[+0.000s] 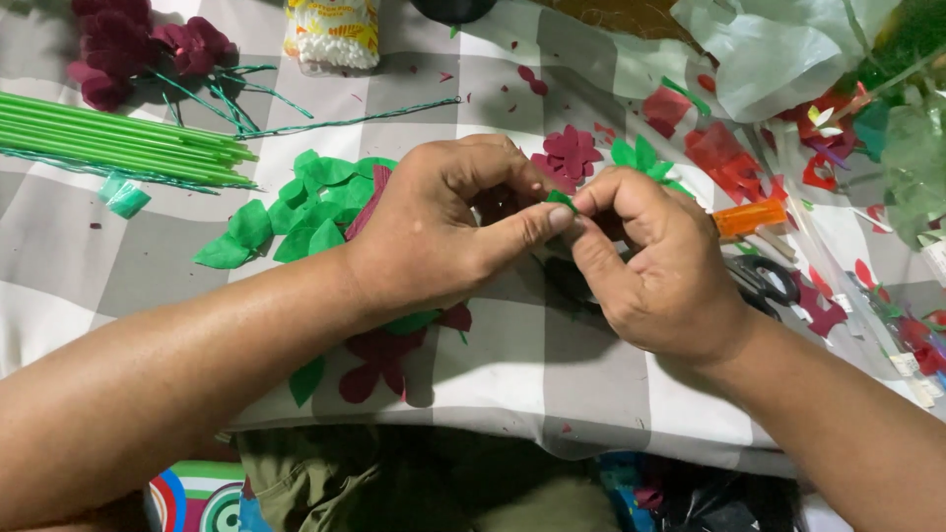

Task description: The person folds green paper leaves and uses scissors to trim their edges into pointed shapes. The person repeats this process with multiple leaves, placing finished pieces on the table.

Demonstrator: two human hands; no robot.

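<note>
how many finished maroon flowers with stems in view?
2, possibly more. One maroon flower lies at the top-left corner of the checked cloth; a second flower sits just right of it. The frame edge may hide others.

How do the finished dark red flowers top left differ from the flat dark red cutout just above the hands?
The finished flowers are bunched, layered and full; the flat cutout is one petal-shaped sheet lying flat. The finished flowers carry green wrapped stems; the cutout has none. The flowers sit far from both hands; the cutout lies just beyond the right hand and left hand. Both are the same dark red and rest on the checked cloth.
</note>
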